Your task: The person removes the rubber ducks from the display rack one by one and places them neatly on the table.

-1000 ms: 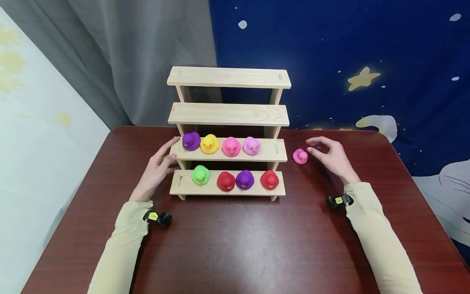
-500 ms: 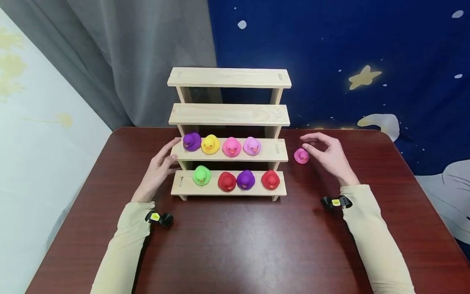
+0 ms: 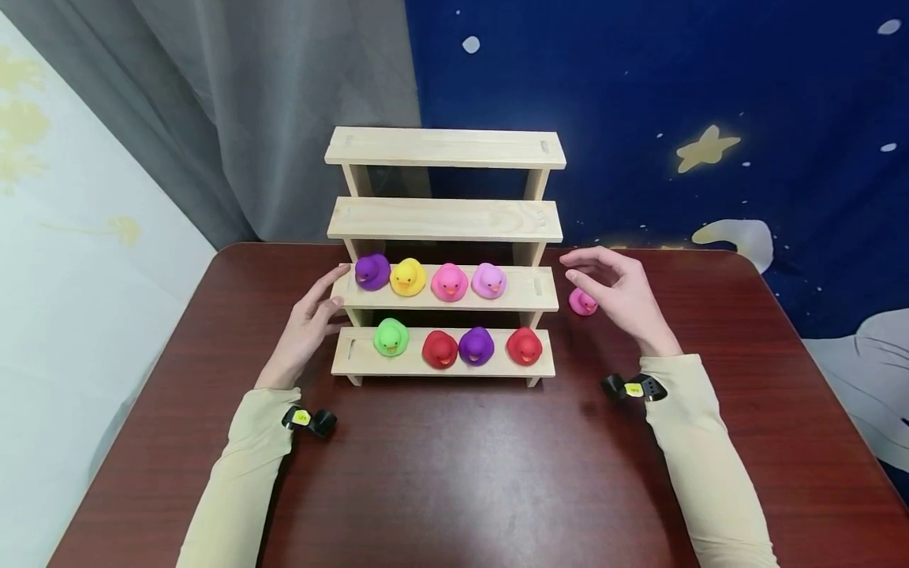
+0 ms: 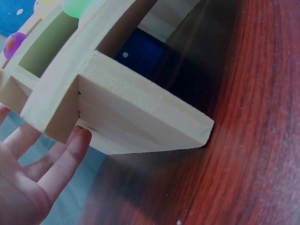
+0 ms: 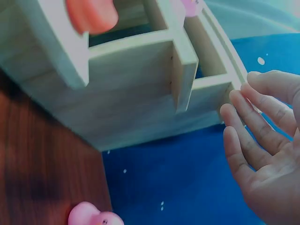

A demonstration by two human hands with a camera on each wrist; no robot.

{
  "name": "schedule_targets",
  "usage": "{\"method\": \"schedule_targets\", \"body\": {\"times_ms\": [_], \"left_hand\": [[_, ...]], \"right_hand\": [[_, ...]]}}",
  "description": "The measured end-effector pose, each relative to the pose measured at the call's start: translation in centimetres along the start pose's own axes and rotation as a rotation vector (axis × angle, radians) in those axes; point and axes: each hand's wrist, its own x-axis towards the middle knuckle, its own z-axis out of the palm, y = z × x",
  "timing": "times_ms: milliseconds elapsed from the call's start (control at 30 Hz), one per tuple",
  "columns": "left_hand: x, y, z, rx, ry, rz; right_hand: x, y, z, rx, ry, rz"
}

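Observation:
A four-tier wooden display stand [image 3: 447, 219] stands on the table. My left hand [image 3: 301, 331] is at its left end, fingertips right at the edge of the second tier from the bottom; in the left wrist view its fingers [image 4: 65, 161] reach straight beside the board ends. To the right of the stand, a pink rubber duck [image 3: 582, 302] sits on the table, partly covered by my right hand [image 3: 619, 296]. That hand holds nothing, its fingers gently bent and spread from the thumb. In the right wrist view its fingertips come close to the stand's side.
On the second tier sit purple [image 3: 372, 272], yellow [image 3: 408, 277], pink [image 3: 450, 282] and lilac ducks [image 3: 488, 280]. Below them are green [image 3: 390, 338], red [image 3: 439, 349], purple [image 3: 476, 346] and another red duck [image 3: 525, 346]. Curtains [image 3: 596, 95] hang behind the table.
My right hand has moved left, from beside the pink duck on the table to over it, toward the stand's right end. My left hand, the stand and the ducks stay put.

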Motion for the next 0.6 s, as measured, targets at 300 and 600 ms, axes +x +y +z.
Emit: {"method": "schedule_targets", "body": {"times_ms": [300,600], "left_hand": [[-0.1,0.1,0.2,0.003,0.025,-0.014],[-0.2,0.3,1.1,0.019,0.115,-0.011]], "right_hand": [[1.3,0.5,1.4,0.060,-0.058,-0.008],[2.1,-0.7,3.4,0.090,-0.109,-0.015]]}}
